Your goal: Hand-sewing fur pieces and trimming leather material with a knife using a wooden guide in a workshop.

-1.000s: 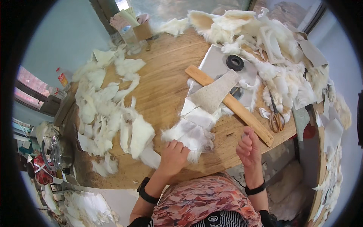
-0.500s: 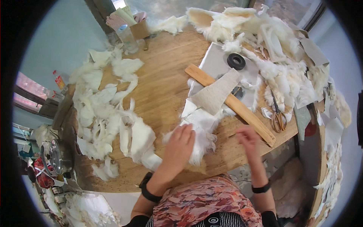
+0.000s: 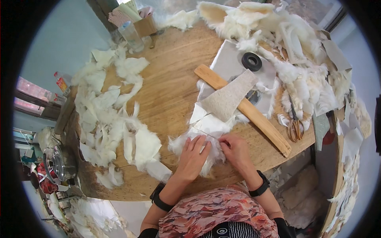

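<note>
On the counter [image 3: 170, 79], the left hand [image 3: 193, 158] lies spread, seemingly steadying the fur [image 3: 214, 152]; the right hand [image 3: 235, 152] bunches at its edge, its hold unclear. Continuing likely needs the fur flat.

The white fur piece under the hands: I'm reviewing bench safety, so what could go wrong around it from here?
The white fur piece could shift or crease, as the left hand lies on it while the right hand is at its right side. The scissors lie near the table's edge and might be knocked off. The wooden bar ends close to that edge too, so a forearm could bump it.
</note>
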{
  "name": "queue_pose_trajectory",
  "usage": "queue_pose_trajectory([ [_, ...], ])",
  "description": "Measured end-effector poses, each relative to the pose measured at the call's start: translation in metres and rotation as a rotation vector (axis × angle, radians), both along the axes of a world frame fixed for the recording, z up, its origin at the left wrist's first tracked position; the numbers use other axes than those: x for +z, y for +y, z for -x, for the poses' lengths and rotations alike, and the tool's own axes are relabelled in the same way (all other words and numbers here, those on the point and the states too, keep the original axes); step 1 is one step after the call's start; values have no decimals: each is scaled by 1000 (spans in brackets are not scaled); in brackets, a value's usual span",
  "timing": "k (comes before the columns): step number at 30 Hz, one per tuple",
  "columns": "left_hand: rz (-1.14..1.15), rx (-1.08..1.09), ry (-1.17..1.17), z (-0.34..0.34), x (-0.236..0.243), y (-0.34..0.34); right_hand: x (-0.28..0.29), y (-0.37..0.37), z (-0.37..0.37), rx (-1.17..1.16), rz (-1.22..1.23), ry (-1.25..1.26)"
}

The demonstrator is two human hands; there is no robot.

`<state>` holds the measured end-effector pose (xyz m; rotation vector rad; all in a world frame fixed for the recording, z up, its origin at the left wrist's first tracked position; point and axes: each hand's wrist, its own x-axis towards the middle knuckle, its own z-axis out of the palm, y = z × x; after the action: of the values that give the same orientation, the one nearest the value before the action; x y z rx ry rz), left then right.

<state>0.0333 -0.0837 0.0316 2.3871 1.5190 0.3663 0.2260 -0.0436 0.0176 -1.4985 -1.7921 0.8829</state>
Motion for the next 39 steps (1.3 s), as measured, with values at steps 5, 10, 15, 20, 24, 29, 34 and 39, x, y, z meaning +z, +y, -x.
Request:
queue_pose_trajectory([
  [5,-9,-40,30,2,-2,1,30,-10,-21,281,96,-321],
  [10,-46,-45,19,1,-8,-4,42,-8,-65,173,144,-307],
  [15,-37,-1,-11,5,-18,-7,91,17,-31,78,625,209],
  [20,-42,20,-15,3,-17,-2,21,22,1,156,180,-40],
  [24,-54,46,53,4,-15,-6,20,27,15,120,203,-186],
  [29,-26,68,52,5,-15,-6,3,22,13,143,95,-261],
  [34,-22,85,42,2,-14,-3,-7,16,-23,-9,-23,-433],
  [39,-43,58,95,7,-18,-2,72,19,-2,-137,113,-37],
])
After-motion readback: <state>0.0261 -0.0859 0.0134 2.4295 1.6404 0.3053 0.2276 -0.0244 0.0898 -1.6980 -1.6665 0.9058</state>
